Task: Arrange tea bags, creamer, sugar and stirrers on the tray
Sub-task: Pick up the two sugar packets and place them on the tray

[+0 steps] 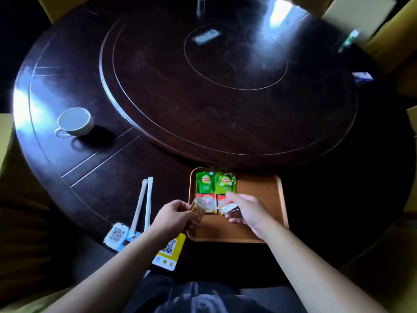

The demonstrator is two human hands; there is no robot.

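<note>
A brown wooden tray [259, 195] lies on the dark round table in front of me. Two green tea bags [215, 182] lie side by side at its far left corner, with two red sachets [208, 203] just below them. My left hand [173, 214] hovers at the tray's left edge, pinching a small amber packet [198, 210]. Over the tray's left half, my right hand [247, 210] grips a small white creamer cup [228, 208]. Two paper-wrapped stirrers [144, 204] rest on the table left of the tray.
A white teacup [75, 122] stands at the table's left. Two QR code cards [117, 234] [169, 250] lie near the front edge. A raised turntable [225, 82] fills the table's middle. A small packet [362, 76] lies at the far right.
</note>
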